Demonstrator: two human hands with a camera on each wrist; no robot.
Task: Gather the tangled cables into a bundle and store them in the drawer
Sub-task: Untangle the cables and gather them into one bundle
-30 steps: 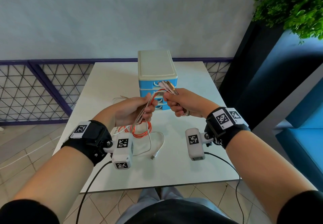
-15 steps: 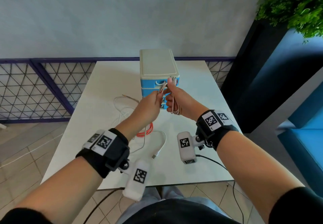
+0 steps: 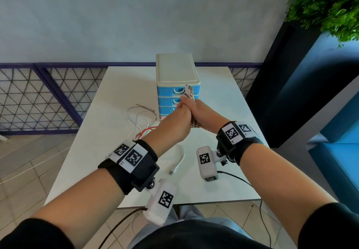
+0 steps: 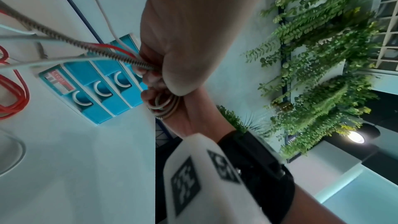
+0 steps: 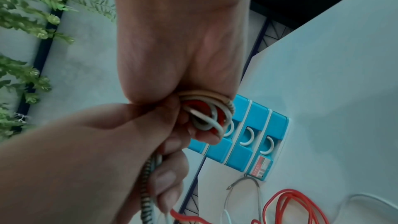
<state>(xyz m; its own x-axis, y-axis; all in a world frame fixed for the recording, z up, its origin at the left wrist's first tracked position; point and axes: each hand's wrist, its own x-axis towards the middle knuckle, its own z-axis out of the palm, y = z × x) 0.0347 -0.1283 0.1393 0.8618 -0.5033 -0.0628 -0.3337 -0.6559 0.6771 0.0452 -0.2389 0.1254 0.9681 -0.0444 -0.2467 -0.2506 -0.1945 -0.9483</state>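
Both hands meet above the table, just in front of the blue drawer unit [image 3: 177,91] with its white top. My right hand [image 3: 196,112] grips a looped bundle of cables [image 5: 204,117]: white, red and braided strands, with plug ends [image 3: 188,91] sticking up out of the fist. Pressed against it, my left hand [image 3: 178,116] grips the trailing strands [image 4: 103,52] close to the bundle. From there the strands run down to loose red cable [image 3: 145,132] and white cable [image 3: 136,116] on the table. All drawers look closed.
The white table [image 3: 223,151] ends at a wall with a purple lattice rail. A white USB cable end [image 3: 172,172] lies near the front. A dark planter with greenery [image 3: 320,6] and blue seating stand to the right.
Both hands rose and moved toward the drawer unit. My left hand turned over and closed in against the right, drawing the strands up; less cable lies on the table.
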